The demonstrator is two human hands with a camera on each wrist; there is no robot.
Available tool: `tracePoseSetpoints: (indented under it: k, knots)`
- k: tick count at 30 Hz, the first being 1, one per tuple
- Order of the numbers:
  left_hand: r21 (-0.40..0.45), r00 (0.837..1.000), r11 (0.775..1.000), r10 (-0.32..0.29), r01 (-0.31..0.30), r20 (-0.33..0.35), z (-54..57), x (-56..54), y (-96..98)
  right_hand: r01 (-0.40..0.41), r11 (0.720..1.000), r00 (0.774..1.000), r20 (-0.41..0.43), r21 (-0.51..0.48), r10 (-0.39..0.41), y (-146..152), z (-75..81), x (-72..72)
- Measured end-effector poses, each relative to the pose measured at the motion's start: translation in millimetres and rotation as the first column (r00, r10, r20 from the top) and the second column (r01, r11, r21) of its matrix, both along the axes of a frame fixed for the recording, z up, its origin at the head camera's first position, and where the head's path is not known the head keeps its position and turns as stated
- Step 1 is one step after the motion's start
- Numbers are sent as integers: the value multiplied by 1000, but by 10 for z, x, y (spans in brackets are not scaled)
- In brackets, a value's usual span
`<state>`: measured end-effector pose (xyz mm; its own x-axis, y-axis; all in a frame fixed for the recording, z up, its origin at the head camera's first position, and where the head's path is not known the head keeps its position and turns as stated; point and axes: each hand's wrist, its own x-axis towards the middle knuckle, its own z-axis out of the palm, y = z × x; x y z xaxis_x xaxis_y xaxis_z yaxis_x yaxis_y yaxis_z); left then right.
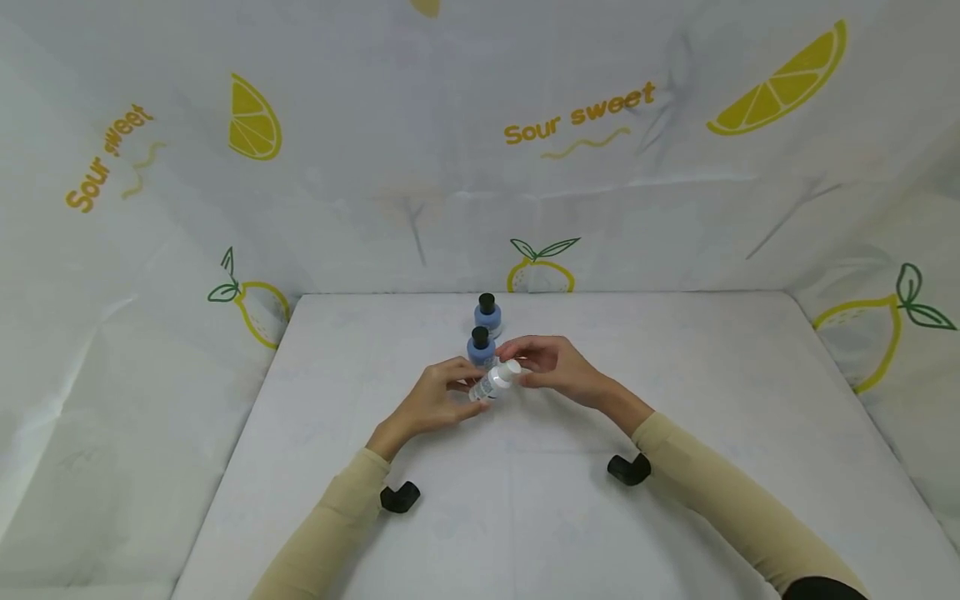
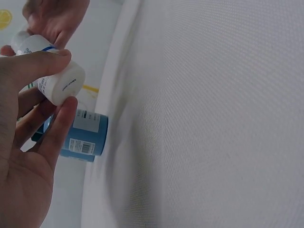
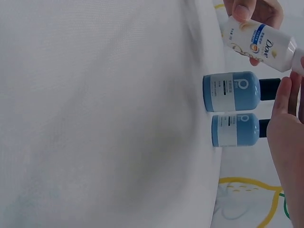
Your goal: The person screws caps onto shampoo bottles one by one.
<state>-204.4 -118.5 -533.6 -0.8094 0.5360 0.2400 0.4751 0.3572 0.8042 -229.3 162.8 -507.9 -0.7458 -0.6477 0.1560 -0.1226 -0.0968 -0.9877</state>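
Note:
A small white Dove bottle (image 3: 261, 42) is tilted above the table, its white cap (image 1: 512, 367) pointing up and right in the head view. My left hand (image 1: 438, 396) grips its body near the base, thumb on one side and fingers on the other. Around the cap curl the fingers and thumb of my right hand (image 1: 562, 371), fingertips right at its sides. Just behind the hands stands a blue bottle with a black cap (image 3: 237, 91). Another blue bottle (image 3: 235, 129), also black-capped, stands upright farther back.
A white cloth covers the table (image 1: 510, 517). Behind it hangs a pale curtain (image 1: 360, 183) printed with lemons and lettering. Black wrist mounts (image 1: 628, 469) stick out inward from both sleeves, low over the table.

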Motion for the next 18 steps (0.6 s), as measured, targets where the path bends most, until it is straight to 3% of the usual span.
tracePoseSetpoints:
  k: [3,18]
  knots:
    - [-1,1000,1000,-4,4,-3,3,0,1,-17,1000,999,-38,23,18,-6,12,-5]
    - [5,1000,1000,-5,5,9,1,-1,-4,100,991,988,-128,93,-87,-109,11,22]
